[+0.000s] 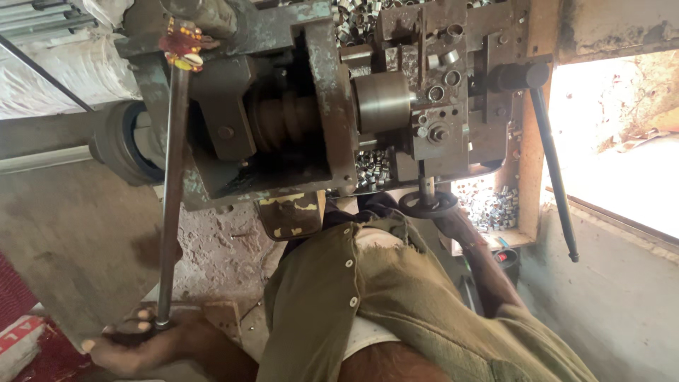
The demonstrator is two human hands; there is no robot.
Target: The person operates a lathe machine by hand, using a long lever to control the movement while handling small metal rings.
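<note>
Small metal rings (373, 168) lie heaped on the worn lathe bed (339, 120).

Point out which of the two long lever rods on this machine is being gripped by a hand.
The left lever rod, topped with red and yellow trinkets: the left hand grips its lower end. The black lever rod near the window hangs untouched.

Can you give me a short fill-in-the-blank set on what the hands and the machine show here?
1. The left hand grips the lower end of a long metal ____.
2. The right hand reaches up under a small round ____ below the lathe.
3. The tray holds a heap of small shiny metal ____.

Missing words: rod; handwheel; rings
</note>
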